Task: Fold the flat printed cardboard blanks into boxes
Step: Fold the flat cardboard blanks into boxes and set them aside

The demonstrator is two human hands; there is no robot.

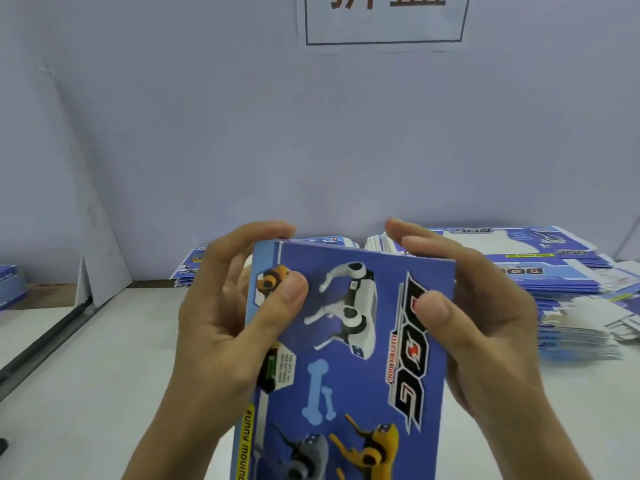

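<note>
A blue printed box (349, 355) was held upright above the bench (104, 375), gripped by the left hand (221, 327) and right hand (485, 327), thumbs pressed on its front and fingers (256, 233) curled over its top edge. Bare bench lay at the left, while stacked flat blanks (561, 271) crowded the right. The box's bottom was cut off by the frame.

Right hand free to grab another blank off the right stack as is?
Probably not yet: the right hand grips the blue box along with the left hand. Nothing stands between it and the stack of blanks.
</note>
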